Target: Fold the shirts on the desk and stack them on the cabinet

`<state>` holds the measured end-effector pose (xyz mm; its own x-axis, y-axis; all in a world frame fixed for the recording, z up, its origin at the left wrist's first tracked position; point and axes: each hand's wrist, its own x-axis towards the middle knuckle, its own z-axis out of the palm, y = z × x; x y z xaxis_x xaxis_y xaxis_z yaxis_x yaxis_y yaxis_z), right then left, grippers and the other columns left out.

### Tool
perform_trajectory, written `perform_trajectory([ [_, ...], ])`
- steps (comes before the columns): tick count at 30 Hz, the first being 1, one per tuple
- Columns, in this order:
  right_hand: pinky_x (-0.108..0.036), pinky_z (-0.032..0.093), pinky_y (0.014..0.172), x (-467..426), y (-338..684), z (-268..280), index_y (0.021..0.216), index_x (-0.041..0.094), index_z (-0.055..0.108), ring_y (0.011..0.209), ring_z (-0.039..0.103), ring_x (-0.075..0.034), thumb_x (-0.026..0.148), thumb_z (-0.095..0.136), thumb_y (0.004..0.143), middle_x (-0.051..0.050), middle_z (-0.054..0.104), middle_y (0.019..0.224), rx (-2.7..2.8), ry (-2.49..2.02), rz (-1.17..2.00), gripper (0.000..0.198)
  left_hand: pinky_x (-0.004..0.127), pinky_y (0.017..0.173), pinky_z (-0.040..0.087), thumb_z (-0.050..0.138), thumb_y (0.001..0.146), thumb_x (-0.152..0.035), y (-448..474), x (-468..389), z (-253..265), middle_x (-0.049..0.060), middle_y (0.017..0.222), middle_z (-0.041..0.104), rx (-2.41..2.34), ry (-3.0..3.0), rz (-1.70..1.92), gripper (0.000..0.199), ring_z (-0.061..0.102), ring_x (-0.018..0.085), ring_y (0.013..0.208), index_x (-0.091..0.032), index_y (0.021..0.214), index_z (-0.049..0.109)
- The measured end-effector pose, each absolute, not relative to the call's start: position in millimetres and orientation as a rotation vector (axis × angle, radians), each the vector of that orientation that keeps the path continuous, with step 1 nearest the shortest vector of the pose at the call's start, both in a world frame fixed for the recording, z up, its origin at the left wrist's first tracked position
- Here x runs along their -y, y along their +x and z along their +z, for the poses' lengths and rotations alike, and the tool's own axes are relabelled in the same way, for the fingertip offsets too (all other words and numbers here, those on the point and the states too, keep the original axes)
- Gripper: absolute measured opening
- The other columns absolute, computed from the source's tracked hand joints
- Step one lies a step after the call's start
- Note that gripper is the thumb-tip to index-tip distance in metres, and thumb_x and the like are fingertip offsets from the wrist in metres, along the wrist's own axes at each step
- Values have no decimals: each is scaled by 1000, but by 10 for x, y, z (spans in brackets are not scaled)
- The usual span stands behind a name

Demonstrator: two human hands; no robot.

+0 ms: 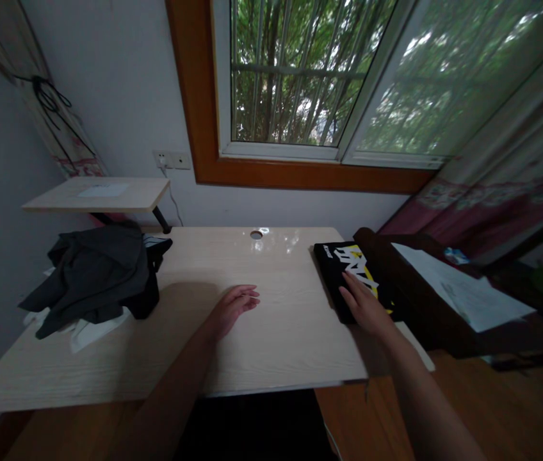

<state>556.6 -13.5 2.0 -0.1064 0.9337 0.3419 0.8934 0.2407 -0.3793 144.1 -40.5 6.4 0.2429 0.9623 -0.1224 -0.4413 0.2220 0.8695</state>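
Head view: resting right hand (365,306), unclenched, on folded black garment (335,274) at desk's (281,346) right edge, apparently settling it; holding nothing in left hand (233,308); probably needing a clean lift-off next.

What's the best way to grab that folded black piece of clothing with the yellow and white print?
Probably by its left edge, coming from the left with the left hand. The folded black garment lies flat, print up, and that long edge faces the pale desk, so fingers could slide under. The right hand lies over the printed top and might steady it.
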Motion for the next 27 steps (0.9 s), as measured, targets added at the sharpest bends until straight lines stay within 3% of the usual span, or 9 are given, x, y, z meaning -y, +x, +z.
perform_trajectory([
  [11,-58,33,122,464,5048,318,145,25,54,144,45,-29,39,43,104,-9,52,152,2074,-1416,30,45,39,94,50,79,77,-35,1441,403,32,12,108,73,-794,841,1135,38,69,21,96,-16,110,72],
  [14,-53,38,120,428,4720,316,146,26,54,142,47,-27,36,43,104,-8,53,152,2168,-1321,124,44,37,89,51,78,79,-36,1431,400,15,12,107,73,-784,862,1159,37,69,21,94,-16,109,72],
  [19,-48,42,119,314,4186,175,149,26,50,142,48,-26,35,45,104,-7,50,154,2284,-1223,217,46,33,81,51,74,80,-36,1396,373,-32,9,97,73,-835,911,1308,30,67,16,82,-16,102,74],
  [27,-54,40,119,224,3932,-94,142,21,58,141,48,-30,29,51,101,-11,53,151,2377,-1205,80,42,27,72,49,65,83,-35,1306,337,-53,3,80,70,-1016,974,1580,22,60,12,71,-18,93,72],
])
